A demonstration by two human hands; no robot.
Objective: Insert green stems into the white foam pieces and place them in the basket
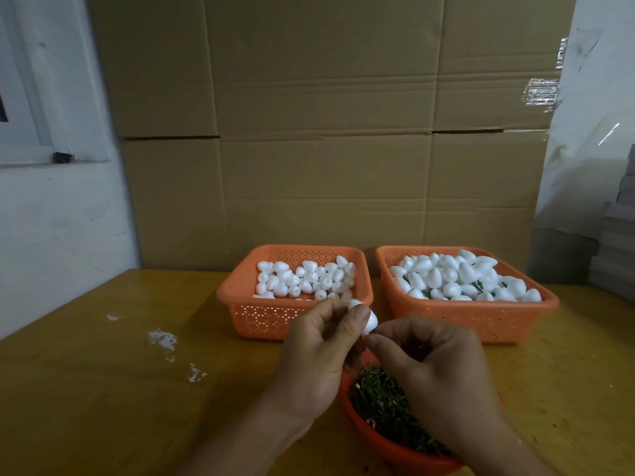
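You hold one foam piece (367, 320) at the center of the frame, pinched in the fingers of your left hand (314, 352). Your right hand (429, 369) has its fingertips closed at the piece's lower end; I cannot tell if a stem is between them. Below is the bowl (378, 441) of stems (381, 400). Behind are the left basket (261, 317) and the fuller right basket (481, 321).
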